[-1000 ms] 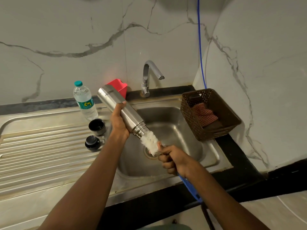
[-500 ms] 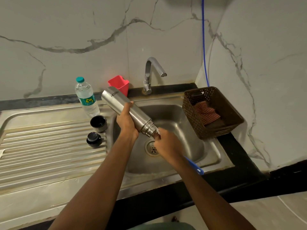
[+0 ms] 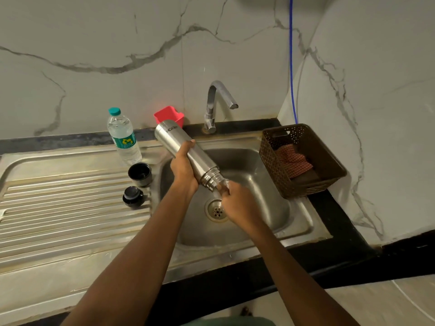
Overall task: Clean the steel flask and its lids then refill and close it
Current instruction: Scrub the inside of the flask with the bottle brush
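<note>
Steel flask (image 3: 199, 160) tilted, left grip (image 3: 183, 171) clamped round it | right grip (image 3: 237, 203) clamped on brush (image 3: 225, 183) in mouth | basket (image 3: 270, 167): cloth (image 3: 294, 161)

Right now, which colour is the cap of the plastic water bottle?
The bottle cap is teal; the head view shows it best.

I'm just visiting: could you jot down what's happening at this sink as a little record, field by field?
Place: steel sink with drainboard
Left hand: grips the steel flask, tilted mouth-down over the sink
Right hand: grips a brush, white bristles at the flask's mouth
Lids: black cup lid and black stopper on the drainboard, off the flask
Nearby: water bottle, brown basket holding a cloth
Tap: no water seen running
</note>
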